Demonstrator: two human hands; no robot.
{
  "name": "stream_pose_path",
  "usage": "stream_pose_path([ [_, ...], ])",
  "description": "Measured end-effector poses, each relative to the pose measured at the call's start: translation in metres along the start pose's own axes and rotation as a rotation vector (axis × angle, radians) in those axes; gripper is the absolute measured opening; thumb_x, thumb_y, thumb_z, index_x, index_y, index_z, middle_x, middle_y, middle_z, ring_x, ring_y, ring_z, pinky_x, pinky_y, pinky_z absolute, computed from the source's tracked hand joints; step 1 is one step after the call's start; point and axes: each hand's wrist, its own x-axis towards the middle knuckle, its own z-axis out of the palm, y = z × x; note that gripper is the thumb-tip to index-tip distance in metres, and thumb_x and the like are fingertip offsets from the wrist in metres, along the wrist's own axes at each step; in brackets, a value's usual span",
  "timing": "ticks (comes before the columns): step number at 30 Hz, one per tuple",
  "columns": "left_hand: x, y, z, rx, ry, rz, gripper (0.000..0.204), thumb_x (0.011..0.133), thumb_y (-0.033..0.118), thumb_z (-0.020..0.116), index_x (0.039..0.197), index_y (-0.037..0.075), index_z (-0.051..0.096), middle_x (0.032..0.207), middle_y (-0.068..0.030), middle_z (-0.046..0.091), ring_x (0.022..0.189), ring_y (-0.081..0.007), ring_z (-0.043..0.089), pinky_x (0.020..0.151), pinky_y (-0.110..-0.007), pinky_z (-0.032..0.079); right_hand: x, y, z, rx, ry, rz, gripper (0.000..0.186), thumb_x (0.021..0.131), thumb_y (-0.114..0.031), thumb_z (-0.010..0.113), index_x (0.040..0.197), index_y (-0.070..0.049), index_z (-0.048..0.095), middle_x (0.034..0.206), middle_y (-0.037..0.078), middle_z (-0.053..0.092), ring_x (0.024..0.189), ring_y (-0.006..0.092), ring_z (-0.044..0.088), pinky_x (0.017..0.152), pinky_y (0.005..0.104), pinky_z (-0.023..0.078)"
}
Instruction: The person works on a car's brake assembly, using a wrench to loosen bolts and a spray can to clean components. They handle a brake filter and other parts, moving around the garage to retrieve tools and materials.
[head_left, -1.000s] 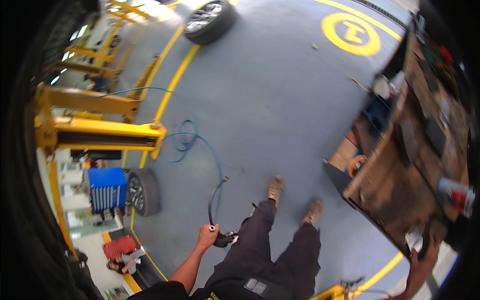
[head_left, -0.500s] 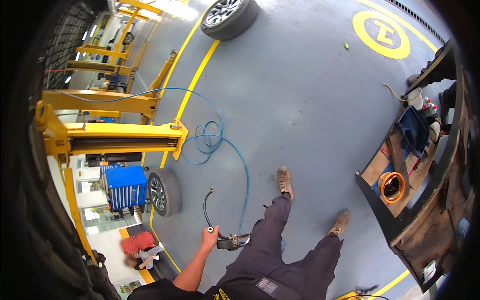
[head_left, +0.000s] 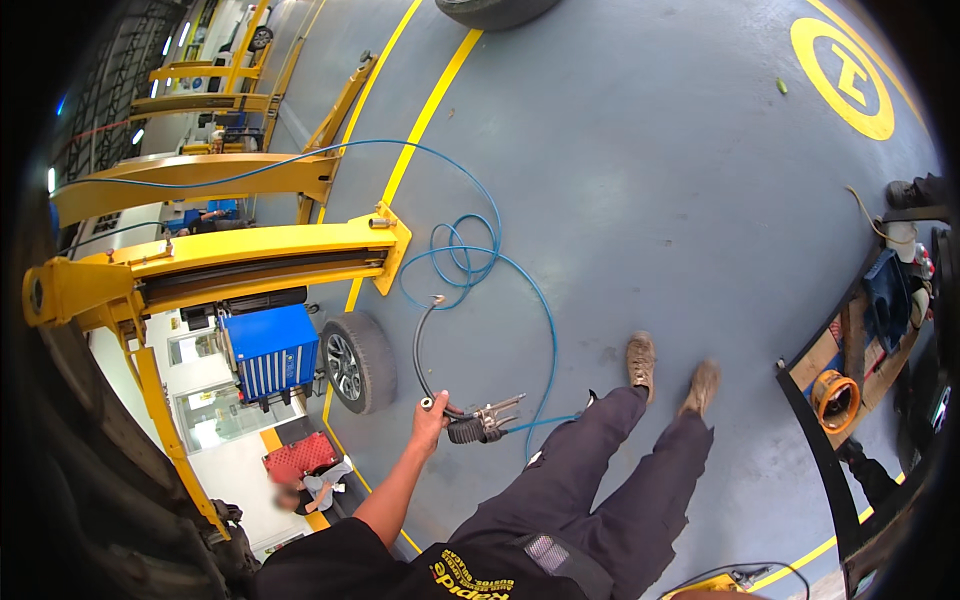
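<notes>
Here, low in the middle of the frame, the left hand (head_left: 432,415) is closing its grip around a tyre inflator gun (head_left: 478,424), its short black hose (head_left: 420,345) arching upward. A blue air hose (head_left: 520,290) is trailing from it across the grey floor (head_left: 650,180) toward the yellow lift arm (head_left: 220,262). The right hand is not showing anywhere.
</notes>
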Motion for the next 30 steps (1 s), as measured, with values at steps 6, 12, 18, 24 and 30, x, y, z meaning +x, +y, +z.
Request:
stream_pose_path([
  [6, 0.050, 0.046, -0.013, -0.270, -0.014, -0.102, 0.040, 0.110, 0.041, 0.064, 0.090, 0.007, 0.060, 0.089, -0.0133, 0.069, 0.062, -0.0106, 0.049, 0.065, -0.028, 0.042, 0.109, -0.014, 0.033, 0.027, -0.078, 0.026, 0.052, 0.100, -0.036, 0.077, 0.134, 0.002, 0.067, 0.095, 0.009, 0.074, 0.084, 0.0204, 0.070, 0.086, 0.0409, 0.054],
  [12, 0.098, 0.092, -0.013, -0.347, 0.049, -0.227, 0.050, 0.110, 0.052, 0.061, 0.083, 0.011, 0.053, 0.081, -0.0070, 0.061, 0.061, -0.0104, 0.044, 0.062, -0.028, 0.038, 0.256, -0.036, 0.055, 0.027, -0.173, 0.040, 0.049, 0.101, -0.035, 0.076, 0.134, 0.001, 0.067, 0.097, 0.009, 0.074, 0.084, 0.0197, 0.069, 0.085, 0.0394, 0.054],
  [18, 0.155, 0.120, -0.030, -0.415, 0.116, -0.344, 0.054, 0.109, 0.055, 0.060, 0.079, 0.012, 0.051, 0.078, -0.0054, 0.058, 0.062, -0.0103, 0.042, 0.063, -0.028, 0.037, 0.402, -0.072, 0.113, -0.031, -0.301, 0.054, 0.047, 0.102, -0.033, 0.075, 0.134, 0.001, 0.067, 0.099, 0.009, 0.074, 0.085, 0.0189, 0.069, 0.084, 0.0380, 0.054],
  [24, 0.212, 0.159, -0.058, -0.489, 0.162, -0.451, 0.053, 0.109, 0.056, 0.061, 0.078, 0.013, 0.051, 0.078, -0.0040, 0.058, 0.064, -0.0108, 0.044, 0.065, -0.030, 0.038, 0.534, -0.132, 0.206, -0.089, -0.415, 0.119, 0.045, 0.103, -0.031, 0.074, 0.133, 0.001, 0.067, 0.100, 0.009, 0.074, 0.085, 0.0182, 0.069, 0.083, 0.0366, 0.054],
  [30, 0.300, 0.212, -0.119, -0.488, 0.184, -0.603, 0.052, 0.108, 0.056, 0.061, 0.079, 0.014, 0.057, 0.075, 0.0015, 0.060, 0.061, -0.0091, 0.044, 0.061, -0.030, 0.038, 0.647, -0.208, 0.291, -0.124, -0.477, 0.210, 0.043, 0.104, -0.029, 0.073, 0.133, 0.001, 0.067, 0.102, 0.009, 0.073, 0.086, 0.0174, 0.068, 0.082, 0.0352, 0.054],
])
